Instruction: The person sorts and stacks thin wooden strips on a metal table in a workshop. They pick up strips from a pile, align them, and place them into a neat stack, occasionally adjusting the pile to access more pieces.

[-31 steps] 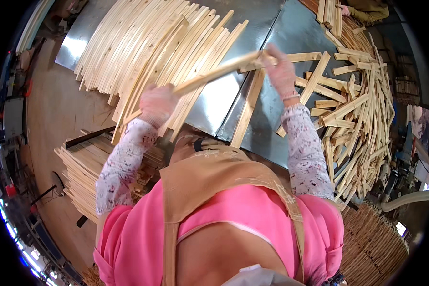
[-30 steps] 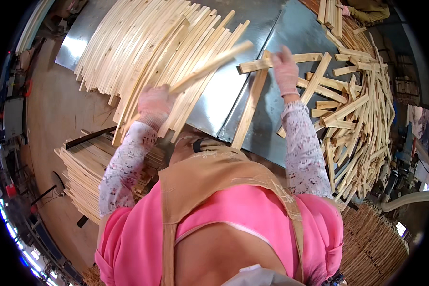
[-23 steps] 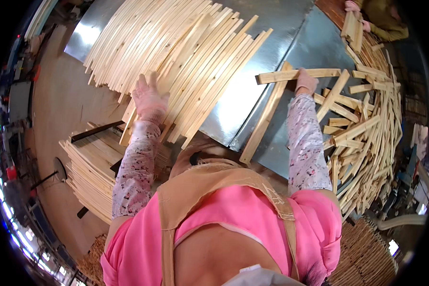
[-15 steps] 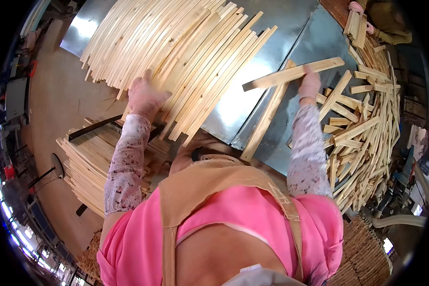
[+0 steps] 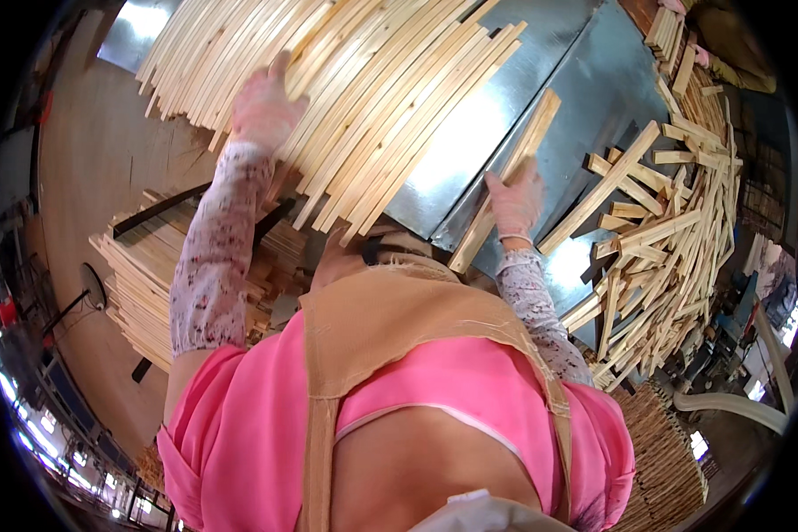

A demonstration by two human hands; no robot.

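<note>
My left hand (image 5: 269,111), in a pale pink glove, rests with fingers spread at the near left part of a wide layer of pale wooden strips (image 5: 372,115). These strips lie side by side, and several near ends stick out past the table edge. On the right, my gloved right hand (image 5: 516,202) closes over a single wooden strip (image 5: 532,124), its thumb on the left side and its fingers on the other. This strip slants across the metal tabletop (image 5: 470,106), its near end close to my apron. My palm hides its middle.
A jumbled heap of wooden strips (image 5: 674,266) covers the table's right side, with one longer strip (image 5: 605,186) at its left edge. Stacked boards (image 5: 137,279) stand low at left, beside a dark metal bar (image 5: 160,211). Another person's gloved hand (image 5: 702,57) is at the far right.
My right hand has moved down and left, from the short piece it held raised to the strip on the table. Where that piece lies, I cannot tell. My left hand shifted slightly farther forward.
</note>
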